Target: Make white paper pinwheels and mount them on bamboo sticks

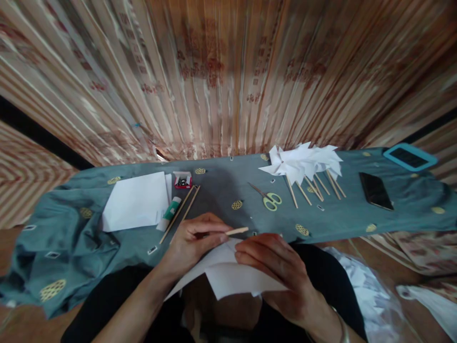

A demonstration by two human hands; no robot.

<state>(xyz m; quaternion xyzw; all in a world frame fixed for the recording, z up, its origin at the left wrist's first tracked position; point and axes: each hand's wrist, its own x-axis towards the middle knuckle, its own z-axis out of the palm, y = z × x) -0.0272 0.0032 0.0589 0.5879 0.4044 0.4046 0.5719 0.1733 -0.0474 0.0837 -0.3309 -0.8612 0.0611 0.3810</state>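
My left hand point(198, 238) pinches a thin wooden stick point(240, 231) between thumb and fingers, its pale end pointing right. Below the stick, a white paper pinwheel point(232, 282) with folded blades hangs over my lap. My right hand point(274, 259) is closed on the paper's right side, fingers curled over its upper edge. Whether stick and paper are joined I cannot tell, as my fingers cover that spot. Beyond my hands lie green-handled scissors point(270, 201). To the left are loose wooden sticks point(176, 215) beside a green and white glue stick point(169, 213).
A stack of white paper point(137, 202) lies left, near a small red and white box point(183, 179) of dark metal bits. Finished-looking pinwheels point(303, 162) on sticks sit at the back right. Farther right are a phone point(376, 190) and a blue-framed tablet point(410, 156).
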